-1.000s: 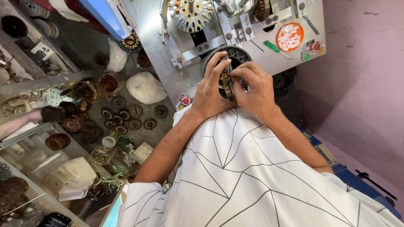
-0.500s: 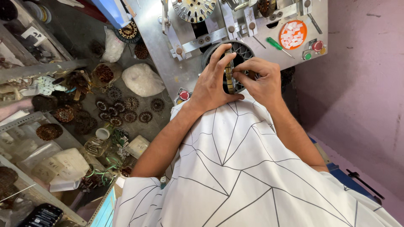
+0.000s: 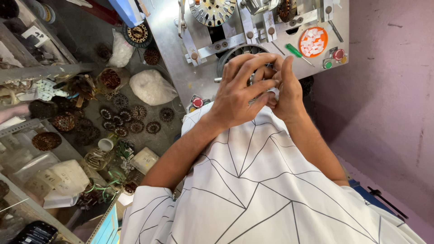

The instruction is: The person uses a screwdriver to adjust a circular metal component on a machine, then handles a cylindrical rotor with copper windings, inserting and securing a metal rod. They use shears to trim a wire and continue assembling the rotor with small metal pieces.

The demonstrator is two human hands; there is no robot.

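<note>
Metal desk [image 3: 181, 68] carries the winding fixture. Round dark stator [image 3: 236, 53] sits on it just above both hands, mostly hidden behind the fingers. Left hand [image 3: 239, 92] lies over the right hand [image 3: 285, 88], fingers [image 3: 253, 63] curled together, tips meeting at the stator's lower rim. Can't tell what they pinch. Green screwdriver [image 3: 294, 50] lies just right of the stator.

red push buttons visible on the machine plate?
2. One red button sits at the plate's lower left edge, just left of the left hand. The other red button is at the far right, right of the orange dish. The hands may hide more.
</note>
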